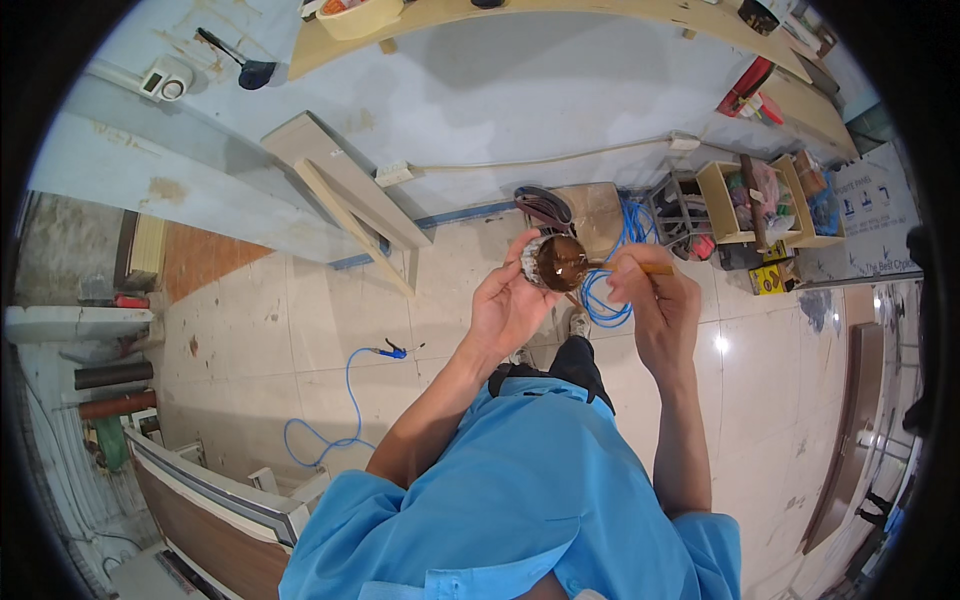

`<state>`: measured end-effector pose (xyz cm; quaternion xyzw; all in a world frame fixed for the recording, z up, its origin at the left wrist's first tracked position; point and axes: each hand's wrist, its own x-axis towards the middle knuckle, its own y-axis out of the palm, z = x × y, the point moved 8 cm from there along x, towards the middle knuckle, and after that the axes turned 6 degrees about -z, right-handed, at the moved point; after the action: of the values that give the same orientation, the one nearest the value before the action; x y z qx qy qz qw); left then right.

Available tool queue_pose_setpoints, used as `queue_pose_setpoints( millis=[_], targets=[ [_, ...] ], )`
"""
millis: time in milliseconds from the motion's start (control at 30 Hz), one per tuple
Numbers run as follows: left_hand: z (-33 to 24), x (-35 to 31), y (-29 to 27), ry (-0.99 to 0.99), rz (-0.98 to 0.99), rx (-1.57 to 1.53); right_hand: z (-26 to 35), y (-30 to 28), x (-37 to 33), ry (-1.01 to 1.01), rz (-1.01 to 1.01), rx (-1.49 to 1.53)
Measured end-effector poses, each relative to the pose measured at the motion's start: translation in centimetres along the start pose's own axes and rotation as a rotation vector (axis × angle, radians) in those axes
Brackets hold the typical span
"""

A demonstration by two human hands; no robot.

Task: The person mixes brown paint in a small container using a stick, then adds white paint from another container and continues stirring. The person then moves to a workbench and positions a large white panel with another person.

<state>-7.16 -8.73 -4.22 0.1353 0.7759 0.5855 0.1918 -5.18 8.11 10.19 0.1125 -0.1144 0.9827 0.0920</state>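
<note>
My left hand [506, 308] is wrapped round a small round cup [531, 262] with a pale, ridged side, tipped so its mouth faces right. Dark brown liquid [565, 268] shows inside it. In my right hand [665, 305] is a thin brown stick [657, 268], pinched between thumb and fingers. Its near end reaches to the cup's mouth; whether that end has bristles I cannot tell. Both hands are raised in front of my blue shirt [520, 470], above the tiled floor.
A blue air gun [392, 350] with its hose lies on the floor at left. More blue hose [640, 225] is coiled by the wall, near crates [725, 205] of odds and ends. A board [330, 170] leans on the wall. Overhead runs a wooden shelf [560, 15].
</note>
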Motion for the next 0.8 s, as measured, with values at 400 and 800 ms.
queue_pose_setpoints(
  millis=[400,800],
  targets=[
    [0.4,0.1,-0.4,-0.022,0.024,-0.14,0.5,0.6,0.0,0.03,-0.004,0.011],
    [1.0,0.2,-1.9,-0.006,0.001,-0.188,0.7,1.3,-0.3,0.007,0.095,0.011]
  ],
)
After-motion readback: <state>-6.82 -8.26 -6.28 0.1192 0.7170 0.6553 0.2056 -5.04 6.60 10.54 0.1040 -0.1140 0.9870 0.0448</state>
